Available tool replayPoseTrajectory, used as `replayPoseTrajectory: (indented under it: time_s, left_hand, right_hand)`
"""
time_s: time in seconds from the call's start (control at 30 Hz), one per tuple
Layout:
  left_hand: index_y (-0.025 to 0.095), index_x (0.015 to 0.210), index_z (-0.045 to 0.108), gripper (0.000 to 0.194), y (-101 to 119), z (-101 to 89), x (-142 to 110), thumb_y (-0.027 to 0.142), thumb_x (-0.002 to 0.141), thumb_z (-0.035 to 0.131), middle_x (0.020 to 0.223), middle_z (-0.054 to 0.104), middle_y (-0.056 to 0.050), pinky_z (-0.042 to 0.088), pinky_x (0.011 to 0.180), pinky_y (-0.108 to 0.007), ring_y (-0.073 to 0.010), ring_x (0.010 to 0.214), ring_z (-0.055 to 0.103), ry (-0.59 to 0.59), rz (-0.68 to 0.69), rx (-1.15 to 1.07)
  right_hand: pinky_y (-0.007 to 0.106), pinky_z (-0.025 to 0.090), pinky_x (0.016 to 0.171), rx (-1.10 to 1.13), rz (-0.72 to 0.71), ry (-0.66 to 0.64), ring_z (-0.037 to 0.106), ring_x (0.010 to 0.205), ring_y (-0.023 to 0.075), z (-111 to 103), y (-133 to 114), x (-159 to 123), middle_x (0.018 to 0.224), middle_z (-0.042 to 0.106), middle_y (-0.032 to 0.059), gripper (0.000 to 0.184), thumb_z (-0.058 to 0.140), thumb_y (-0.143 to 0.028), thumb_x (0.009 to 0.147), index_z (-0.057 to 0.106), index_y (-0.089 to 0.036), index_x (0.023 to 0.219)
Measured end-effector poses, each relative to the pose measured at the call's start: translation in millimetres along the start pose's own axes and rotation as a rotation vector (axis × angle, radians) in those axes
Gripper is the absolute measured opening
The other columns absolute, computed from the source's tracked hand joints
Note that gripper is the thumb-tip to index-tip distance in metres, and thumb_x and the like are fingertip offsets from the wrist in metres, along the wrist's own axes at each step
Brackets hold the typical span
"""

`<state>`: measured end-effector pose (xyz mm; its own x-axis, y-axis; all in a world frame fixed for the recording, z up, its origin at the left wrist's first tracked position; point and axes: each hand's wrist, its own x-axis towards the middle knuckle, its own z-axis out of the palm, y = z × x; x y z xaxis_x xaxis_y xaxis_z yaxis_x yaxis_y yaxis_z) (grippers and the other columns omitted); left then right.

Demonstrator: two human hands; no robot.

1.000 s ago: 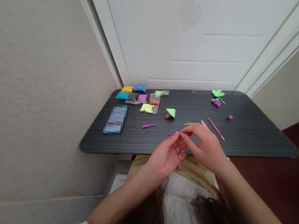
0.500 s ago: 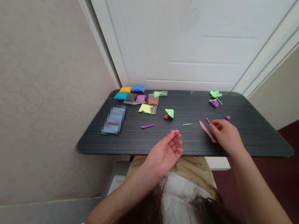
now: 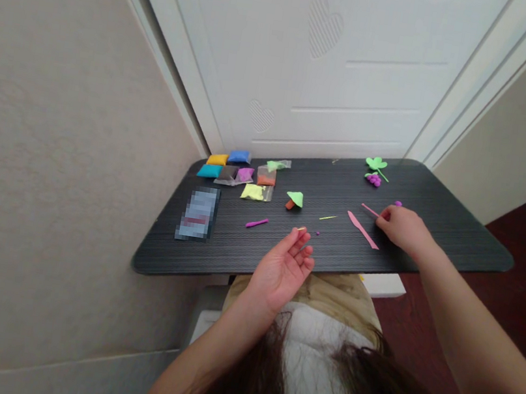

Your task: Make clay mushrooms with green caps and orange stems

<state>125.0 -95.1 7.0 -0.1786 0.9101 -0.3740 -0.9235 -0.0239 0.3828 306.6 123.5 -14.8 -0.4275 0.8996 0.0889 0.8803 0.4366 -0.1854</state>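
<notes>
Left hand [image 3: 281, 271] pinches tiny yellow clay-like bit [image 3: 301, 229] — go soft, no squashing. Right hand [image 3: 402, 231] has fingertips together on thin pink plastic-looking stick [image 3: 370, 210] — firm grip, slow moves best.

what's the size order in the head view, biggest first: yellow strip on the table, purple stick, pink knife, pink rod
1. Pink knife
2. Purple stick
3. Yellow strip

The pink rod is partly hidden by the right hand, so its place is unsure.

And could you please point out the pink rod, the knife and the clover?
Pink rod [image 3: 370, 210], head view: its exposed shaft.
Knife [image 3: 362, 229], head view: about mid-length.
Clover [image 3: 376, 164], head view: middle of its leaves.
</notes>
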Motion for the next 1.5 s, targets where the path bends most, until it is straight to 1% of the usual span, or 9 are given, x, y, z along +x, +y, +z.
replayPoseTrajectory:
  time_s: [0.1,0.17,0.23,0.33,0.43,0.5,0.67,1.0,1.5]
  left_hand:
    - [0.016,0.085,0.063,0.015,0,0.5,-1,0.023,0.072,0.063,0.077,0.064,0.001,0.042,0.056,-0.019,-0.0065,0.063,0.057,-0.003,0.0,0.003]
    - [0.016,0.086,0.062,0.016,0,2.1,-3,0.023,0.072,0.063,0.076,0.064,0.001,0.043,0.056,-0.019,-0.0065,0.063,0.057,-0.013,-0.001,0.009]
    - [0.016,0.086,0.062,0.016,0,4.8,-5,0.023,0.072,0.062,0.076,0.064,0.001,0.043,0.055,-0.019,-0.0065,0.063,0.057,-0.026,0.0,0.011]
    - [0.016,0.085,0.062,0.014,0,10.1,-10,0.023,0.073,0.061,0.076,0.065,0.002,0.043,0.055,-0.019,-0.0065,0.062,0.057,-0.042,-0.009,0.009]
    - [0.016,0.086,0.062,0.014,0,14.9,-16,0.023,0.075,0.059,0.077,0.065,0.001,0.044,0.056,-0.019,-0.0067,0.063,0.058,-0.074,-0.012,0.009]
    - [0.016,0.087,0.062,0.014,1,16.7,-19,0.024,0.077,0.057,0.079,0.066,0.001,0.045,0.058,-0.02,-0.0072,0.065,0.059,-0.101,-0.004,0.006]
    - [0.015,0.089,0.061,0.014,1,17.0,-24,0.022,0.08,0.052,0.08,0.066,0.001,0.048,0.064,-0.02,-0.0075,0.071,0.06,-0.168,0.025,-0.024]
    - [0.014,0.087,0.062,0.014,-2,20.7,-26,0.02,0.081,0.051,0.08,0.067,0.002,0.048,0.068,-0.018,-0.0061,0.07,0.061,-0.195,0.052,-0.059]
    - [0.013,0.083,0.062,0.012,-3,21.3,-25,0.019,0.08,0.053,0.079,0.066,0.0,0.048,0.07,-0.019,-0.0067,0.071,0.061,-0.164,0.089,-0.079]
  right_hand:
    - [0.03,0.04,0.055,0.175,-0.003,0.14,0.057,0.061,0.0198,-12,-4,-8,0.07,0.063,0.008,0.022,0.05,-0.033,0.072,0.062,-0.016,0.081]
    - [0.029,0.042,0.055,0.424,-0.044,0.259,0.058,0.061,0.0174,-25,-14,-23,0.073,0.064,0.0051,0.026,0.054,-0.033,0.072,0.059,-0.018,0.093]
    - [0.029,0.045,0.056,0.739,-0.137,0.322,0.059,0.062,0.0157,-39,-34,-45,0.075,0.063,0.0026,0.028,0.057,-0.031,0.072,0.058,-0.02,0.097]
    - [0.03,0.048,0.059,1.089,-0.244,0.481,0.06,0.065,0.0145,-53,-76,-86,0.077,0.063,0.0012,0.015,0.056,-0.025,0.076,0.06,-0.022,0.09]
    - [0.034,0.05,0.063,1.096,-0.347,0.748,0.06,0.072,0.0167,-51,-116,-121,0.08,0.063,0.0016,0.015,0.055,-0.02,0.076,0.062,-0.025,0.088]
    - [0.036,0.05,0.066,1.044,-0.452,0.784,0.06,0.075,0.0176,-44,-132,-135,0.082,0.064,0.0016,0.02,0.057,-0.016,0.074,0.062,-0.026,0.091]
    - [0.035,0.052,0.068,1.054,-0.586,0.712,0.062,0.079,0.0173,-29,-142,-141,0.086,0.066,0.0019,0.032,0.056,-0.008,0.071,0.059,-0.024,0.098]
    - [0.028,0.054,0.057,1.12,-0.477,0.627,0.064,0.071,0.015,-16,-148,-138,0.078,0.067,-0.0008,0.018,0.059,-0.008,0.069,0.057,-0.024,0.075]
    - [0.034,0.053,0.067,1.08,-0.577,0.596,0.063,0.08,0.0171,-6,-142,-133,0.085,0.066,0.002,0.023,0.062,-0.007,0.065,0.054,-0.021,0.082]
